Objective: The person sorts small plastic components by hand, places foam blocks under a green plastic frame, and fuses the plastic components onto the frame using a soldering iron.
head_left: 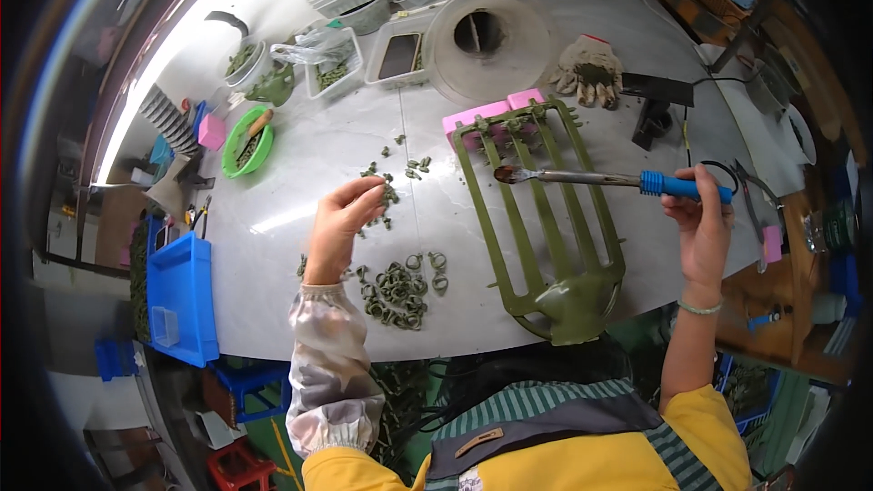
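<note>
My right hand (700, 235) is wrapped round the blue handle of a soldering iron (591, 178), its metal shaft pointing left and its tip dark brown. The iron passes over a green wax frame (507, 227) of long parallel bars, whose far end rests on pink blocks (477, 118) and carries small green pieces. My left hand (338, 223) is pinched over small loose green wax pieces (389, 193); whatever is between its fingertips is too small to make out. Nearer me lies a heap of green wax rings (396, 295).
A clear round tub (536, 45) and white plastic boxes (350, 82) stand along the back. At the left are a green bowl (232, 150) and a blue tray (182, 300). A work glove (591, 68) and a black stand (653, 118) sit at the back right.
</note>
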`<state>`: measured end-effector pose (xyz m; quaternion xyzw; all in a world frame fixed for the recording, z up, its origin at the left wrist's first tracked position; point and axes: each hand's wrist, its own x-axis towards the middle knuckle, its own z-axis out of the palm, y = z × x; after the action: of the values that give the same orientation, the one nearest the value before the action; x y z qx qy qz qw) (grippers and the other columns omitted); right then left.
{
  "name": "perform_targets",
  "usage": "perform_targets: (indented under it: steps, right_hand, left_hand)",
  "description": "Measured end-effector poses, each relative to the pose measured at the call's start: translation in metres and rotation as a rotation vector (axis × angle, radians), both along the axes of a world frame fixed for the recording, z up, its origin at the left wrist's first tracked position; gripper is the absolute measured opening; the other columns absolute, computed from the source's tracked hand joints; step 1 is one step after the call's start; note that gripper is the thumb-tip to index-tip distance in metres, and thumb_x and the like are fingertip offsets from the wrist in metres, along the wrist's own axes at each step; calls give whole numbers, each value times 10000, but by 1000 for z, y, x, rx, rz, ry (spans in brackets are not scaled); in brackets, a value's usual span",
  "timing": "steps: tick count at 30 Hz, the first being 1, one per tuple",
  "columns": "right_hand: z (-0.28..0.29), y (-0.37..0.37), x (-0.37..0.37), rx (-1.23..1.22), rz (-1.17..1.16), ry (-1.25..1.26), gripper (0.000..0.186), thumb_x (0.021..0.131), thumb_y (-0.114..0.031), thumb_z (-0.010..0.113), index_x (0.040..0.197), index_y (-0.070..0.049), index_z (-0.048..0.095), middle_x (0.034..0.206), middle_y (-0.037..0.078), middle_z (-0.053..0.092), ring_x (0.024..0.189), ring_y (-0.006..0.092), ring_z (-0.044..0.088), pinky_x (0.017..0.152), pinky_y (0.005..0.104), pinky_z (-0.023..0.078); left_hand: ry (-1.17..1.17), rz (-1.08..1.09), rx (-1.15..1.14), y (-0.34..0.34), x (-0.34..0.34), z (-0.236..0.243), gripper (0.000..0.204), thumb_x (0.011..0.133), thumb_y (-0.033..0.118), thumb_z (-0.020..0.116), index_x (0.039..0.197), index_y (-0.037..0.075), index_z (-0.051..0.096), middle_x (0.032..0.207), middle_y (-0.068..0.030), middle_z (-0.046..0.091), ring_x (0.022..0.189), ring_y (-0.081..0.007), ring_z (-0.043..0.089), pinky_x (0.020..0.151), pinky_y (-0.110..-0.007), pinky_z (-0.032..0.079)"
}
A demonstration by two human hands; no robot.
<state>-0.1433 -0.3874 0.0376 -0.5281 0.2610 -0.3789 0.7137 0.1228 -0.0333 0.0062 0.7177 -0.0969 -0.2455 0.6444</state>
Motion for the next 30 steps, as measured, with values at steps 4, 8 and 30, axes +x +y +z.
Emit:
perform_targets:
  steps: [4, 8, 30]
  right_hand:
    - [-3, 1, 6, -10, -5, -15, 277, 926, -255, 644, 943, 21, 669, 806, 100, 701, 666, 170, 707, 608, 264, 605]
    - [-9, 1, 14, -8, 0, -37, 269, 933, -242, 634, 941, 24, 674, 844, 107, 702, 670, 179, 708, 609, 271, 607]
    - [-18, 4, 35, -46, -14, -8, 292, 944, -263, 617, 936, 22, 681, 825, 111, 703, 666, 171, 705, 627, 281, 600]
  left_hand:
    - [-144, -142, -58, -71, -18, 13, 205, 902, 51, 653, 1079, -52, 653, 988, -77, 670, 883, -133, 659, 821, -261, 564]
    - [-362, -152, -118, -114, -16, -2, 144, 883, -2, 651, 1019, -40, 677, 931, -66, 703, 858, -125, 678, 774, -237, 559]
    - [-1290, -61, 252, -152, 1, -27, 188, 744, 70, 757, 926, 110, 734, 834, -20, 711, 847, -224, 595, 781, -329, 468]
